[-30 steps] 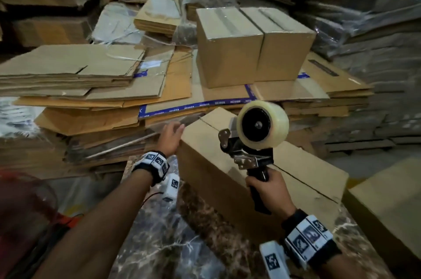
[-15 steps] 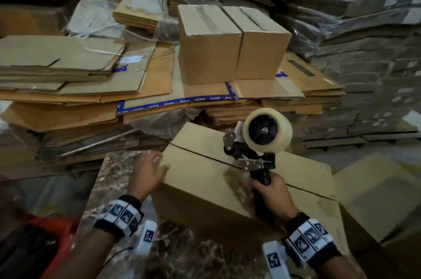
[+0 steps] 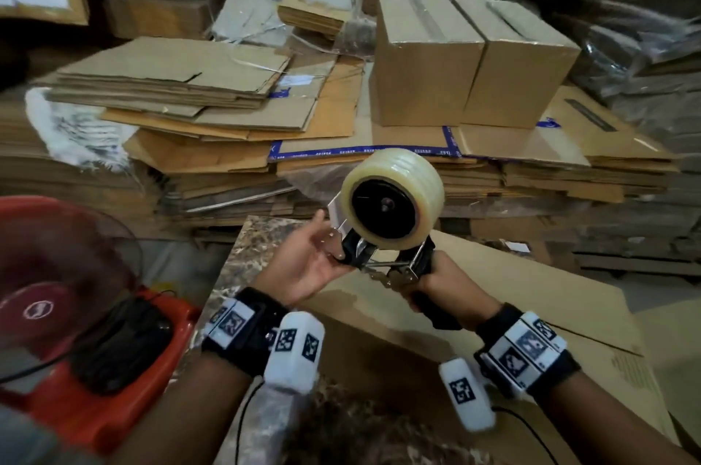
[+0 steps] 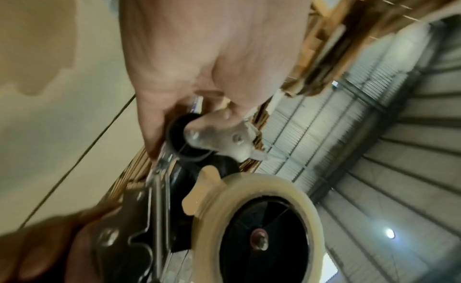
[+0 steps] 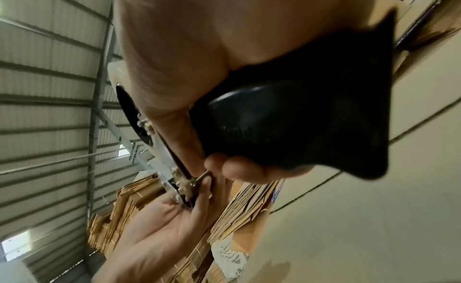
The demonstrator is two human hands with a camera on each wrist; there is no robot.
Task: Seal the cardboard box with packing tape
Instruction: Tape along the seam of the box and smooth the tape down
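Observation:
The cardboard box lies on the marbled table, flaps shut, with a seam line across its top. Above it my right hand grips the black handle of the tape dispenser, which carries a roll of clear tape. My left hand is turned palm up at the dispenser's front end. In the left wrist view its thumb and fingers pinch the metal plate and black roller there, with the tape roll nearer the camera. The right wrist view shows the handle in my right hand.
Two taped boxes stand at the back on stacks of flattened cardboard. A red stool with a fan guard is at the left. The marbled table shows left of the box.
My left hand has left the box's side and risen to the front end of the dispenser. My right hand has lifted the dispenser off the box top.

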